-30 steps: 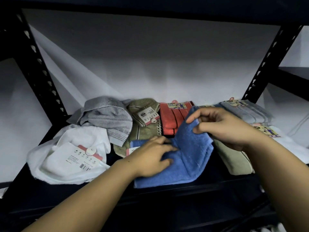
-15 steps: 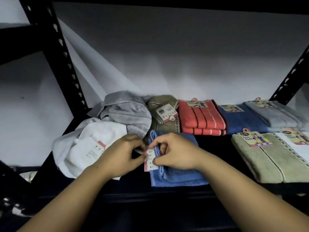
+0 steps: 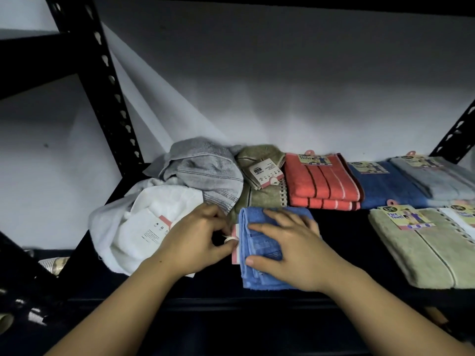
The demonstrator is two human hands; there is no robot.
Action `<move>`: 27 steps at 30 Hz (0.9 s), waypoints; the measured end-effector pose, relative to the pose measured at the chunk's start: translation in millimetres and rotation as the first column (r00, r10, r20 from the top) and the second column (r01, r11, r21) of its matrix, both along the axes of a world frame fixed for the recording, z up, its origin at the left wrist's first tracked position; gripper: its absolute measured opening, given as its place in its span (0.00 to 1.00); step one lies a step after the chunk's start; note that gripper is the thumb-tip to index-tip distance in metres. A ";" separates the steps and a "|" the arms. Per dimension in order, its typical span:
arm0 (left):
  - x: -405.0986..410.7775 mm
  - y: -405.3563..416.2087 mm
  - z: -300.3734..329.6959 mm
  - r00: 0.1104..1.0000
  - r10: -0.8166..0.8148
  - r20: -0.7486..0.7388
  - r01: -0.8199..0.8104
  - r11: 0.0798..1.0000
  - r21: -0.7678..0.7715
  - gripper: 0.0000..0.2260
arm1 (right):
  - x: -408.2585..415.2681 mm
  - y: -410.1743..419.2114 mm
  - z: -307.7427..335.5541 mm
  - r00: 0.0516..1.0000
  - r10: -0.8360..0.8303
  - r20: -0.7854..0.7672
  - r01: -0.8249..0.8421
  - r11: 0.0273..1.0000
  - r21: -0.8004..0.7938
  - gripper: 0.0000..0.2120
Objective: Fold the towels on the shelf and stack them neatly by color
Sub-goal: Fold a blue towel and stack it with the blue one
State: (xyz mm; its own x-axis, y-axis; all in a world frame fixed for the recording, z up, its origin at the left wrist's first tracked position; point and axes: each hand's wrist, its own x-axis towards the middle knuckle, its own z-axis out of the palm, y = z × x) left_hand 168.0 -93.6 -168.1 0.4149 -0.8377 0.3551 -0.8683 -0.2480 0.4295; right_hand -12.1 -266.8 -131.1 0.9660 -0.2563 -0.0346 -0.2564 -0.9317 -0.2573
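My right hand point(image 3: 295, 249) lies flat with fingers spread, pressing on the folded blue towel point(image 3: 259, 276) at the front of the black shelf point(image 3: 341, 242), while my left hand point(image 3: 199, 240) pinches the small white tag point(image 3: 235, 244) at that towel's left edge between thumb and curled fingers. Just left sits a rumpled white towel point(image 3: 133, 227) with a crumpled grey towel point(image 3: 205, 170) behind it; further right I see an olive towel point(image 3: 262, 194), a folded red stack point(image 3: 321, 183), a darker blue towel point(image 3: 385, 188) and a beige towel point(image 3: 424, 255), under a pale wall point(image 3: 282, 86) with a black slotted upright point(image 3: 102, 80) on the left.
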 end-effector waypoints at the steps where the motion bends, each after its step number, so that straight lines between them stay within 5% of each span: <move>1: 1.1 -0.2 -0.5 1.000 -0.006 -0.003 0.006 1.000 0.005 0.13 | -2.5 -2.7 -2.9 1.000 0.020 -0.021 -0.019 1.000 0.024 0.39; 9: 1.8 -3.6 2.9 0.999 -0.046 -0.026 0.047 0.997 0.063 0.09 | -11.5 -12.0 -9.8 0.995 0.080 -0.065 -0.079 0.996 0.029 0.36; 16: 0.6 -12.0 14.8 1.000 -0.028 0.003 0.025 0.947 0.320 0.11 | -12.8 -8.8 -13.4 0.998 0.065 0.019 -0.066 0.998 0.019 0.34; 21: -0.4 -17.3 26.8 0.968 0.035 -0.248 0.035 0.961 0.273 0.13 | -15.8 -7.7 -9.6 0.995 0.097 0.031 -0.098 0.995 0.035 0.34; 24: -15.2 -27.3 33.9 0.850 0.043 -0.524 0.007 0.996 0.093 0.11 | -19.2 -4.7 -5.9 0.993 0.092 0.069 -0.092 0.996 -0.001 0.49; 27: -28.6 -34.5 40.6 0.762 0.082 -0.643 -0.053 0.997 0.064 0.12 | -24.5 1.1 -1.7 0.995 0.096 0.039 -0.094 0.995 -0.040 0.64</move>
